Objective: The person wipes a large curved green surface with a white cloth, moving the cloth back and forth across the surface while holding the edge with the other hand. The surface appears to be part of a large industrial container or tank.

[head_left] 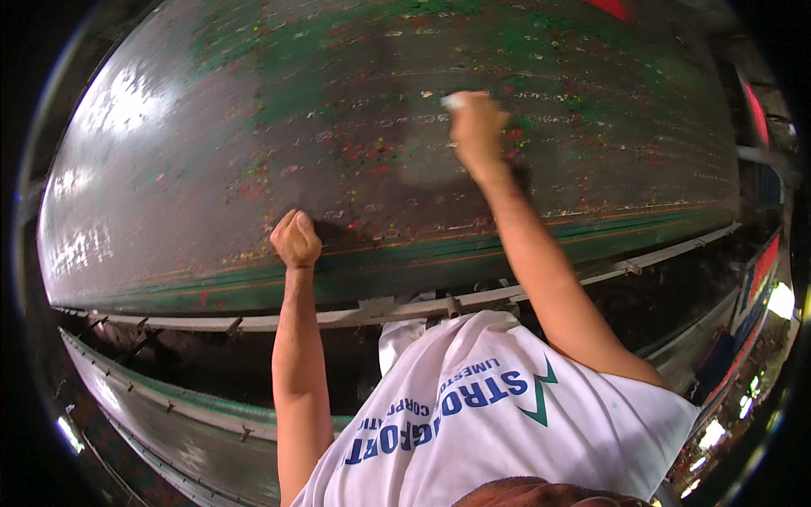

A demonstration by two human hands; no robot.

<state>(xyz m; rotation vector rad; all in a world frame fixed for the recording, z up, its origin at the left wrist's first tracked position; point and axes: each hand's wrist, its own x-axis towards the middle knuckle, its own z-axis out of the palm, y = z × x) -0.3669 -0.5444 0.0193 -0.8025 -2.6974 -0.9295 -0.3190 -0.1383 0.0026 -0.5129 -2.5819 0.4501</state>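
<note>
A long, dark table surface (422,182) stretches out in front of me, stained green and red and covered with specks and rows of pale marks. Out over its middle, my right hand (478,131) is closed around a small white piece (457,100). Only one end of that piece shows past the fingers, so I cannot tell whether it is cloth or something stiffer. Nearer to me and to the left, my left hand (296,239) is a closed fist at the near part of the table. No object sticks out of it.
A pale metal rail (338,318) with small brackets runs along the table's near edge, just in front of my body. Behind it, at lower left, lies another long table with a green edge (169,395). Red and blue panels (754,283) stand at the right.
</note>
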